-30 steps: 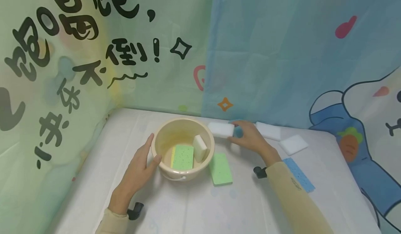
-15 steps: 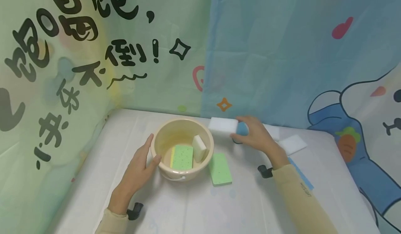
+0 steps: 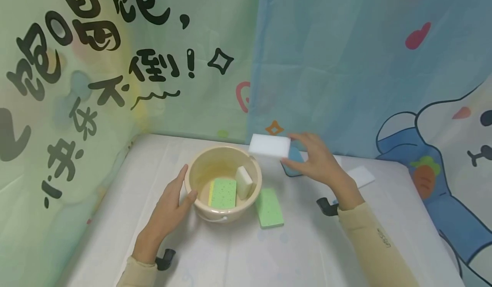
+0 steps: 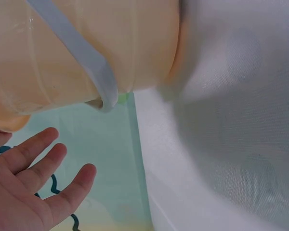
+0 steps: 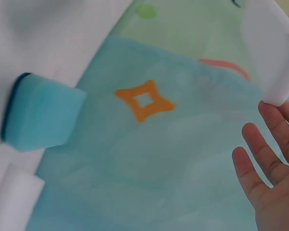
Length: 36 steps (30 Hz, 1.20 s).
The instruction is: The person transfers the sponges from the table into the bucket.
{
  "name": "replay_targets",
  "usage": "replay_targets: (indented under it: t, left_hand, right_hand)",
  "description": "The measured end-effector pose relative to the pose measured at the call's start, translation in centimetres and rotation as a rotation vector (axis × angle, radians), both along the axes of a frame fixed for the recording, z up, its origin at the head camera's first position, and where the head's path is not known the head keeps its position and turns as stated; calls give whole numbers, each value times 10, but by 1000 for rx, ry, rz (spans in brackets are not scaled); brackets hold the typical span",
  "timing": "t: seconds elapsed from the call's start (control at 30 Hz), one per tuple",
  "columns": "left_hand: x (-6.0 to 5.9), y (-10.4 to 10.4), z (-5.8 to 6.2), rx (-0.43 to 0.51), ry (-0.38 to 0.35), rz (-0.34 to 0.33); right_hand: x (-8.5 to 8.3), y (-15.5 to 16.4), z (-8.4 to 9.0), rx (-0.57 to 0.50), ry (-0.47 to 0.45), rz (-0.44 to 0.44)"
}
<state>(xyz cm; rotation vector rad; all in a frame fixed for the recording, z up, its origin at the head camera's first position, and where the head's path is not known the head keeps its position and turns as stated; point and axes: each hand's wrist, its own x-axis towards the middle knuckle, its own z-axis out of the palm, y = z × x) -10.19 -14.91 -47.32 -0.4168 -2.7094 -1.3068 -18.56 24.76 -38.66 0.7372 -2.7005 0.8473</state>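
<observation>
My right hand [image 3: 323,163] pinches a white sponge [image 3: 270,145] between thumb and fingers, raised beside the back right rim of the cream bucket [image 3: 210,163]. The right wrist view shows that white sponge [image 5: 272,48] at the fingertips, the other fingers stretched out. My left hand [image 3: 167,210] touches the bucket's left rim with extended fingers, thumb lying at the front rim. In the left wrist view its fingers are spread beside the bucket wall [image 4: 86,43]. Inside the bucket lie a green-and-yellow sponge [image 3: 224,193] and an off-white sponge [image 3: 244,182].
A green sponge [image 3: 270,208] lies right of the bucket. Behind the right hand stands a blue sponge [image 3: 295,161] with a dark base. Farther right is a flat white sponge [image 3: 361,176], partly covered by the arm. Printed curtains [image 3: 326,65] border the white table [image 3: 238,257].
My right hand has lifted the white sponge up off the table at the back, uncovering more of the blue sponge. The left hand stays at the bucket.
</observation>
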Motion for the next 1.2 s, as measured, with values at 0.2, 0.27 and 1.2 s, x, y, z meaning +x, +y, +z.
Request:
replay_targets:
  t: [0.2,0.27,1.2]
  left_hand:
    - [-1,0,-1,6,-3,-1]
    - [0,0,-1,10,-7,-1]
    - [-1,-2,-3,23,3,-10]
  right_hand:
    - [3,-13,12,-33,134,92]
    - [3,-17,14,-38,154,118]
    - [5,-117,14,152,177,358]
